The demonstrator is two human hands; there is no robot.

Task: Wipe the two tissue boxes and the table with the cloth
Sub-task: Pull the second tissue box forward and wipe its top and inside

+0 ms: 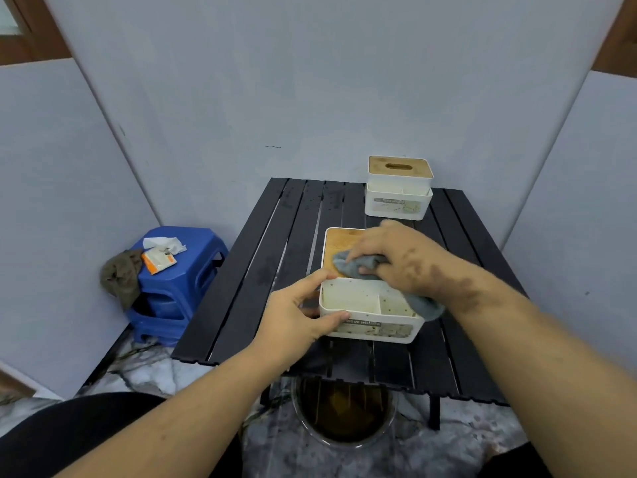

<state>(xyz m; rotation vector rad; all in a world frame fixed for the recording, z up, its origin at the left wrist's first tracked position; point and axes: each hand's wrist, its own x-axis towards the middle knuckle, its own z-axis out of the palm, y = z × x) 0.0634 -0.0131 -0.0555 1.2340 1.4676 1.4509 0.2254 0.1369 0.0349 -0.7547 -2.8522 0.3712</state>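
1. Closest to us, the left hand holds the near tissue box by its left end. The thumb curls over the rim and the fingers press on the front wall, so the box stays put.
2. This box sits in the middle of the black slatted table. It is white and dirty, with little dark specks in its open tray and on its label. It looks like light, stiff plastic that could slide, so holding an end wall seems a good way to steady it.
3. The right hand is on top of the box. Its fingers bunch the grey cloth and press it on the wooden lid.
4. The cloth is soft and floppy. One end hangs over the box's right side. It is best held bunched up in the palm, I think.
5. Farther back stands the far tissue box, near the table's back edge. It is white with a wooden top and a slot. No hand touches it.
6. Off to the left is a blue stool with a brown rag and a small packet on it.
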